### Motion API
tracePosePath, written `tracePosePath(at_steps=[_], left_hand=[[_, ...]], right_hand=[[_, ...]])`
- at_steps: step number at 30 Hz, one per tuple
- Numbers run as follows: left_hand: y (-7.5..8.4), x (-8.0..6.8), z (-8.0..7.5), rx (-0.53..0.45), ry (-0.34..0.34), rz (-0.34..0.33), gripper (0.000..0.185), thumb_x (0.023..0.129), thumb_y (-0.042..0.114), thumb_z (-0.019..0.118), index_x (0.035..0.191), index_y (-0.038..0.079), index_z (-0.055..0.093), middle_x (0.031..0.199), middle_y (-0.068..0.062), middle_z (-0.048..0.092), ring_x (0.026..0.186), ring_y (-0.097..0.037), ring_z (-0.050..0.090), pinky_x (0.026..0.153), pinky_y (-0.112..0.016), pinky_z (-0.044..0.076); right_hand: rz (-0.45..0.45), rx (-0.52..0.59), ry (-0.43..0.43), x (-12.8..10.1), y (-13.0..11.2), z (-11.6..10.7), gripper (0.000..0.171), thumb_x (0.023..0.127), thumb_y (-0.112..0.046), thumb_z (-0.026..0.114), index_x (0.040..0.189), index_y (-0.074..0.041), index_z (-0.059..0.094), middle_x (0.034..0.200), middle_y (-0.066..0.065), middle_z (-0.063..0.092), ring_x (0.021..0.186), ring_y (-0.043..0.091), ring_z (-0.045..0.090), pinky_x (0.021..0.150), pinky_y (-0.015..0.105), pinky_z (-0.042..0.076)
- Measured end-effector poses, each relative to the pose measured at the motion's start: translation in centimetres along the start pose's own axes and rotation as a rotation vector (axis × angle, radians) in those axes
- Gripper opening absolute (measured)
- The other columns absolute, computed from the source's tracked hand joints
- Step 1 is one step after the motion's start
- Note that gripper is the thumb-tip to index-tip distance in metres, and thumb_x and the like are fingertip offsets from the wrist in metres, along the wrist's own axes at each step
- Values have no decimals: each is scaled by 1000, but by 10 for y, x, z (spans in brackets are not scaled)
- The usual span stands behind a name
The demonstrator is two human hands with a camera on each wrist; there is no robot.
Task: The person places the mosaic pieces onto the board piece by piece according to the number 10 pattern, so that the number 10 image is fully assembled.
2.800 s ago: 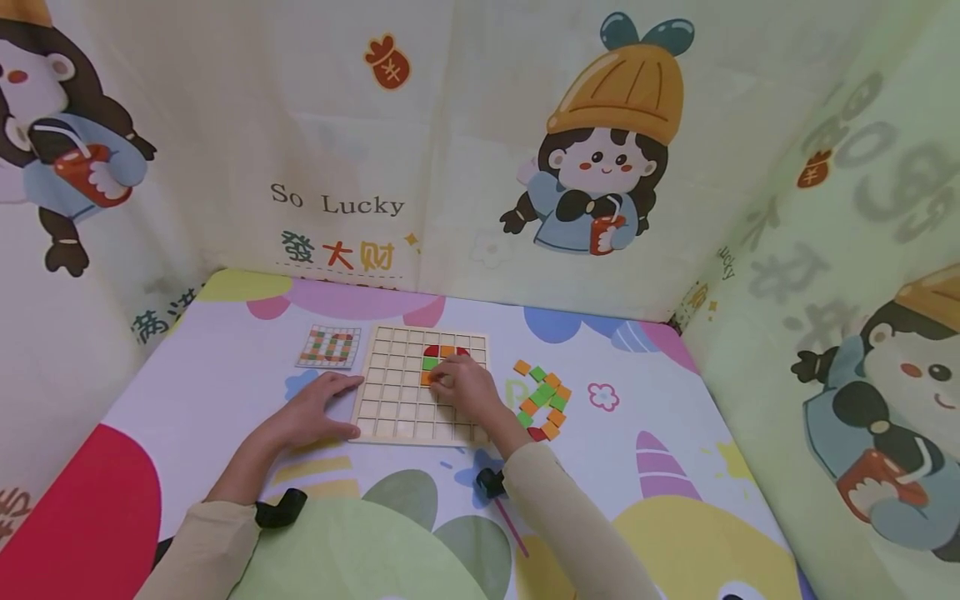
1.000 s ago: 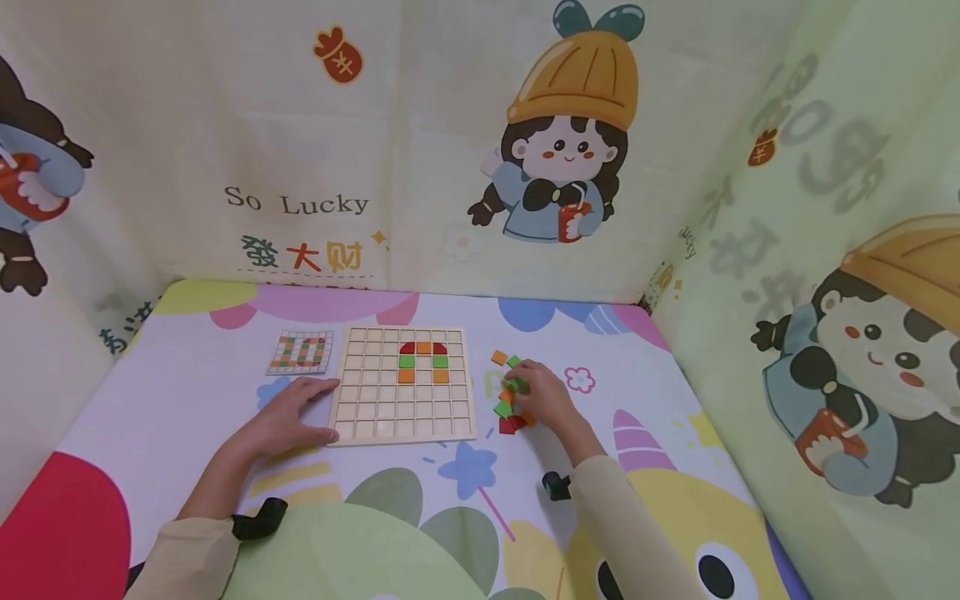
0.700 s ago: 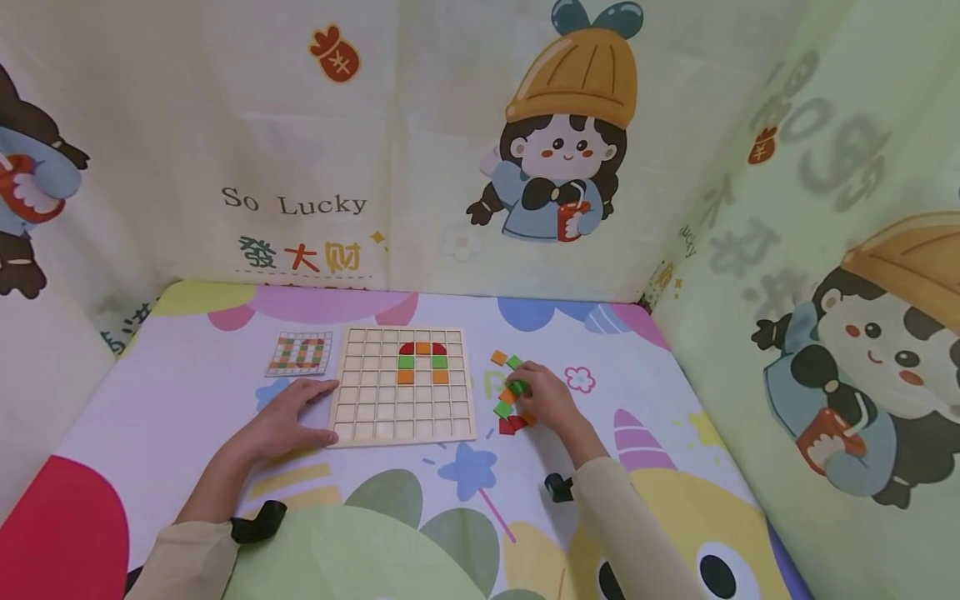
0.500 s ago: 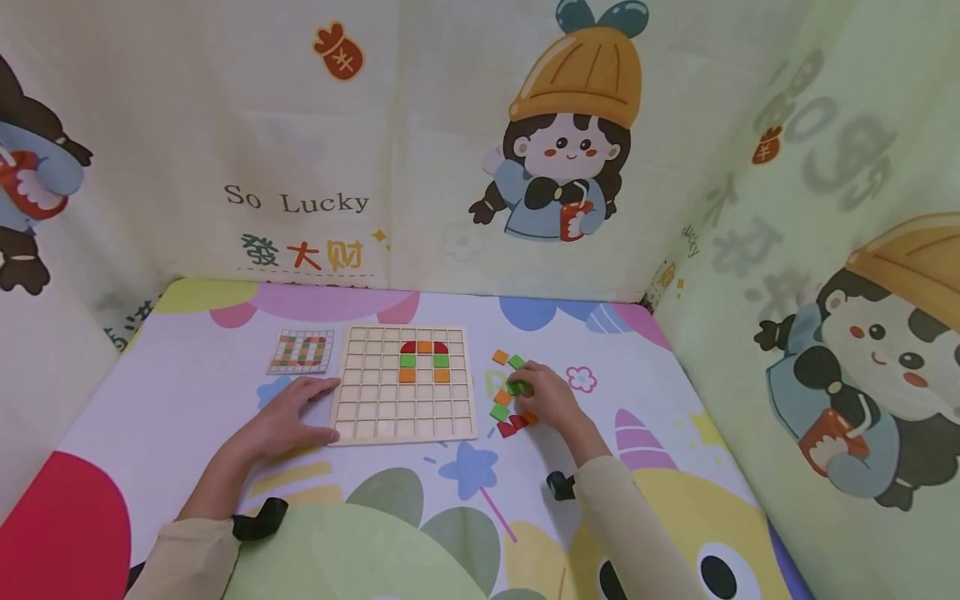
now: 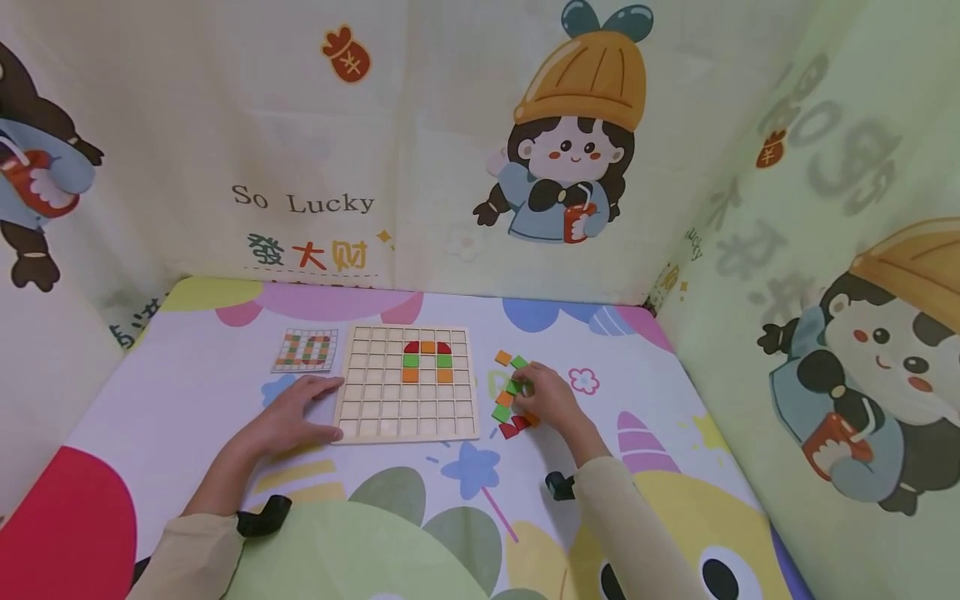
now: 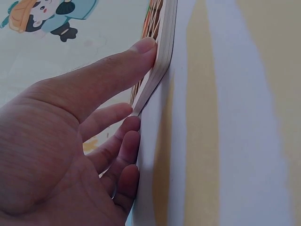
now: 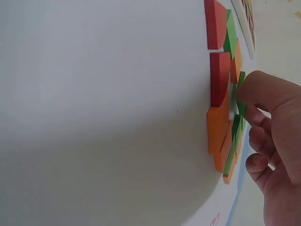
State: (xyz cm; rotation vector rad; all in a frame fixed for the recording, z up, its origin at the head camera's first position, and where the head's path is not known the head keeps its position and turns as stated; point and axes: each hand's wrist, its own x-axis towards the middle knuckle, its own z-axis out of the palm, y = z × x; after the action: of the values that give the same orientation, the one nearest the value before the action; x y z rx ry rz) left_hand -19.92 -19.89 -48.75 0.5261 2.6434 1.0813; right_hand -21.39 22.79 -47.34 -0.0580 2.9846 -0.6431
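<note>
A wooden grid board (image 5: 378, 409) lies on the table. Set in its cells is an arch of red, orange and green tiles, with a green tile (image 5: 411, 361) on its left side. My left hand (image 5: 296, 414) rests at the board's left edge, thumb and fingers spread apart; in the left wrist view the thumb (image 6: 113, 70) touches the board's side. To the right of the board, my right hand (image 5: 553, 398) pinches a green tile (image 7: 241, 101) between thumb and forefinger, among the loose pieces. Its other fingers curl and hide part of the pile.
A printed pattern card (image 5: 303, 351) lies left of the board. Loose pieces include an orange tile (image 5: 503, 357) at the back and a red piece (image 5: 509, 431) with a rounded edge at the front. A patterned curtain (image 5: 435, 150) stands behind the table.
My right hand has left the board for the loose pieces on the right, uncovering the arch's right side. Loose pieces beside it have shifted slightly. The left hand stays at the board's edge.
</note>
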Motion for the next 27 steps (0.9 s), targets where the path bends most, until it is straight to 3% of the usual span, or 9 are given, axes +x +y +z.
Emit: tracePosePath(at_steps=[6, 14, 21, 27], left_hand=[[-3, -2, 0, 5, 9, 1, 84, 76, 37, 80, 146, 11, 41, 143, -22, 38, 130, -43, 37, 102, -64, 35], [-5, -8, -8, 9, 14, -12, 84, 76, 37, 81, 146, 11, 41, 143, -22, 38, 129, -43, 38, 101, -63, 36], [-6, -6, -5, 1, 22, 36, 84, 76, 38, 81, 145, 11, 43, 142, -22, 40, 129, -42, 39, 102, -61, 37], [-3, -1, -2, -8, 21, 31, 84, 76, 37, 81, 146, 12, 43, 142, -21, 40, 130, -42, 39, 102, -61, 37]], right_hand=[[-3, 49, 6, 4, -13, 5, 32, 80, -15, 73, 112, -17, 69, 109, -1, 62, 96, 18, 55, 81, 32, 55], [-152, 59, -9, 9, -44, 22, 31, 84, -19, 70, 114, -17, 67, 111, -1, 64, 90, 16, 54, 79, 29, 52], [-213, 86, -55, 11, -62, 34, 27, 83, -17, 70, 110, -17, 66, 108, -3, 64, 90, 15, 54, 80, 29, 50], [-267, 82, -47, 13, -71, 37, 20, 83, -17, 70, 103, -18, 68, 104, -3, 64, 87, 15, 53, 78, 29, 49]])
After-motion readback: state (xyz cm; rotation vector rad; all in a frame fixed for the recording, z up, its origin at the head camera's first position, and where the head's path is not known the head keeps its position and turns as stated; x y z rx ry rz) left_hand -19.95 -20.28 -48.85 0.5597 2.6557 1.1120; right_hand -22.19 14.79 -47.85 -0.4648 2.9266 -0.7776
